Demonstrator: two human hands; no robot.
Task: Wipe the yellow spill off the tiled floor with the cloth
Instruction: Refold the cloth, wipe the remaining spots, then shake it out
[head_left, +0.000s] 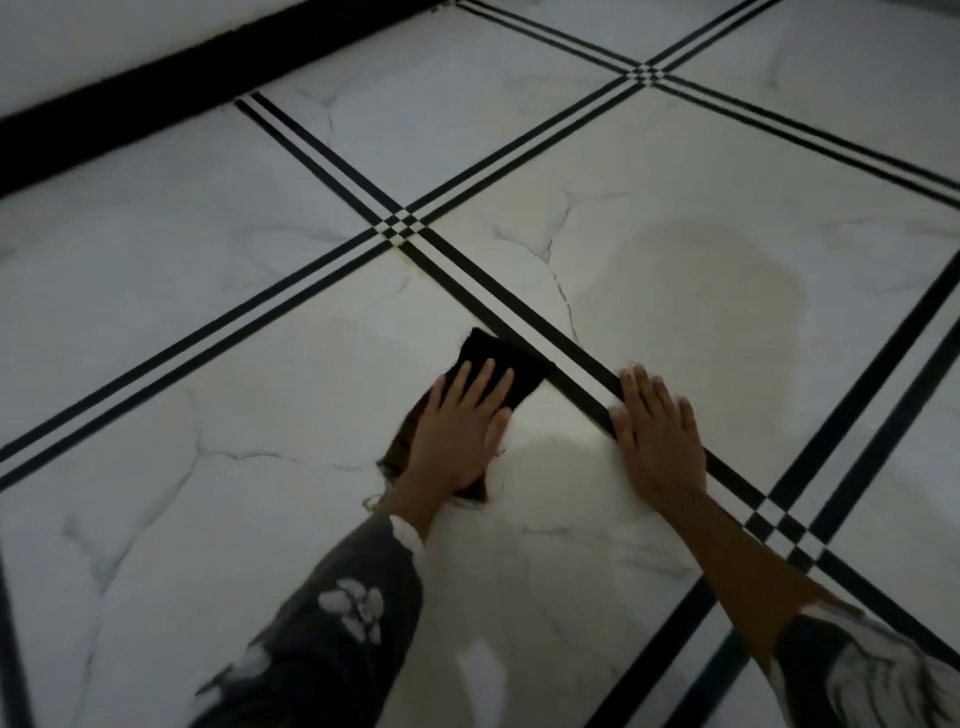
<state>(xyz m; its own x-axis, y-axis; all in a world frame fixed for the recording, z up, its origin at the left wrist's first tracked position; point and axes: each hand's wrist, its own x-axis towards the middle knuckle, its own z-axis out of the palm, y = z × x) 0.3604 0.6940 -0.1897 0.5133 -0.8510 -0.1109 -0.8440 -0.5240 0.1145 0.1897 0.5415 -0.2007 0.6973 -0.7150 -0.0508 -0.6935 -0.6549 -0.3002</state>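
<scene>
Left hand (460, 436) flat, fingers straight, pressing the dark cloth (524, 382) onto the tiled floor (208, 389). Cloth pokes out at 12 o'clock past the fingertips. Right hand (657, 431) flat on the black double stripe (519, 320), fingers spread, holding nothing. Yellow spill (701, 286) at 2 o'clock from the cloth, not touching.

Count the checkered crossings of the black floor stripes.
3 crossings: one far top right, one at centre beyond the cloth, one beside the right forearm. More may lie out of view.
</scene>
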